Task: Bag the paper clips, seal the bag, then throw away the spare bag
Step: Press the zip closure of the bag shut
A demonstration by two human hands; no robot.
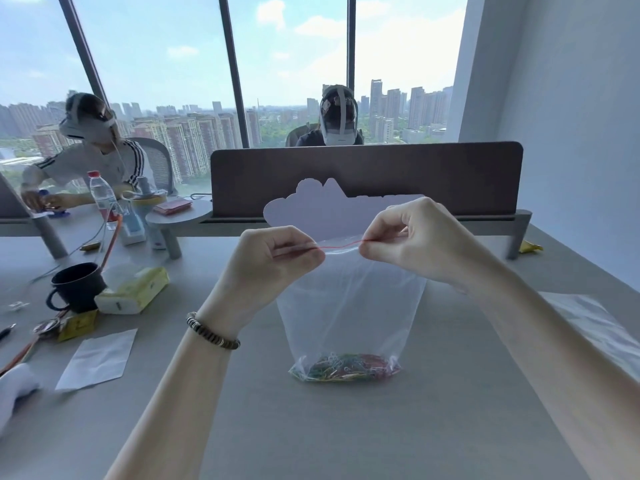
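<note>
A clear zip bag [349, 306] hangs upright over the grey table [346, 427], its bottom resting on the surface. A heap of coloured paper clips [346, 367] lies inside at the bottom. My left hand [277, 254] pinches the left end of the bag's red zip strip [341, 244]. My right hand [412, 237] pinches the right end. The strip between my hands is slightly wavy. A second clear bag [595, 323], flat and with nothing in it, lies on the table at the right.
At the left stand a dark mug [78, 285], a yellow tissue pack [133, 289], a white paper sheet [98, 358] and small items. A brown desk divider [450, 174] runs behind the bag. Two people with headsets sit beyond it.
</note>
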